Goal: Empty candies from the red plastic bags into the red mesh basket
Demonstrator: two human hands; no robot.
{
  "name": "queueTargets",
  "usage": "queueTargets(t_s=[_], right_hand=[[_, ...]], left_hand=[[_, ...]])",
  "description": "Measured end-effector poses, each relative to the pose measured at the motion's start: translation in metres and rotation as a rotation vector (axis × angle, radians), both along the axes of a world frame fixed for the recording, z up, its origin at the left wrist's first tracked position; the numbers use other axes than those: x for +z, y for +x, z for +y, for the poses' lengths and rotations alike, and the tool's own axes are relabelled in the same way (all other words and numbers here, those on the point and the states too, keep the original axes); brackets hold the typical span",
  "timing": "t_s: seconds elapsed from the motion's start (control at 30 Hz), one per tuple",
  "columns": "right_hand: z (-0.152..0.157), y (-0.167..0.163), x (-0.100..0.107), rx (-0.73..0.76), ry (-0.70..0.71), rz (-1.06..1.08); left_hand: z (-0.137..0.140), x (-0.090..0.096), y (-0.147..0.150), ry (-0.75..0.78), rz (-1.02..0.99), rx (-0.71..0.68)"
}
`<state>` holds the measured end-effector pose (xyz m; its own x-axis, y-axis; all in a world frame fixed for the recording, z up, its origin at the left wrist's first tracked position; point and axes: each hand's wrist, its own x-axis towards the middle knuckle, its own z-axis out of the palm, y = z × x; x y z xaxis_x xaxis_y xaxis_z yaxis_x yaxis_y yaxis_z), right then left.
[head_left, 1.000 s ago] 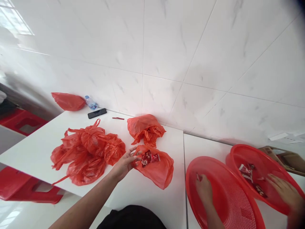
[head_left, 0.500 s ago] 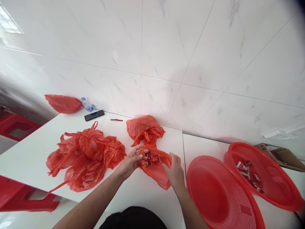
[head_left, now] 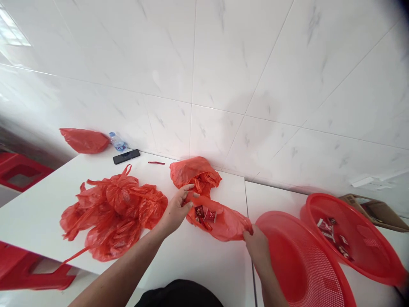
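Right hand [head_left: 258, 246] grips red bag [head_left: 227, 221], packets [head_left: 210, 215] inside

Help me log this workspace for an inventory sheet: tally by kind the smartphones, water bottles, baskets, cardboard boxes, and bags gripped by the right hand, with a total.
Red plastic bag gripped by the right hand: 1
Red plastic baskets: 2
Smartphone: 1
Water bottle: 1
Cardboard box: 1
Total: 6
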<state>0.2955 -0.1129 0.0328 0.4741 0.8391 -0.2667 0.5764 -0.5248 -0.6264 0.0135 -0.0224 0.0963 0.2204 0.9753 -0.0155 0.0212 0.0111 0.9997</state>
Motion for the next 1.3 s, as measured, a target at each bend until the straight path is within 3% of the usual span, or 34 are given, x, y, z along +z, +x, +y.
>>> queueTargets(t_s=[0.13, 0.23, 0.4, 0.53, 0.6, 0.67, 0.73, 0.83, 0.9, 1.07, 1.2, 1.3], right_hand=[[-0.012, 0.013, 0.039, -0.095, 0.095, 0.14], [-0.019, 0.01, 0.054, -0.152, 0.21, 0.26], [-0.014, -0.013, 0.055, -0.06, 0.436, 0.654], [-0.002, -0.036, 0.051, -0.151, 0.548, 0.992], [0.002, -0.046, 0.053, -0.199, 0.565, 1.111], [0.004, -0.056, 0.058, -0.175, 0.521, 1.088], [0.004, -0.067, 0.063, -0.012, 0.419, 0.995], [0.003, -0.085, 0.066, 0.375, 0.235, 0.858], [0.004, -0.094, 0.063, 0.465, 0.18, 0.774], [0.011, -0.1, 0.043, 0.277, 0.213, 0.753], [0.013, -0.099, 0.027, 0.162, 0.249, 0.836], [0.013, -0.094, 0.018, 0.226, 0.199, 0.845]], left_hand=[[0.002, 0.023, -0.004, 0.137, 0.177, 0.061], [-0.001, 0.031, -0.009, 0.242, 0.403, 0.031], [-0.01, 0.038, -0.006, 0.602, 0.747, -0.149], [-0.019, 0.04, 0.001, 0.789, 0.795, -0.166], [-0.022, 0.042, 0.005, 0.773, 0.775, -0.178], [-0.026, 0.044, 0.008, 0.72, 0.733, -0.214], [-0.031, 0.046, 0.014, 0.635, 0.642, -0.255], [-0.039, 0.045, 0.026, 0.455, 0.457, -0.301], [-0.044, 0.04, 0.032, 0.397, 0.383, -0.304], [-0.051, 0.013, 0.037, 0.513, 0.543, -0.208], [-0.05, -0.011, 0.037, 0.493, 0.623, -0.398], [-0.048, -0.026, 0.038, 0.423, 0.505, -0.434]])
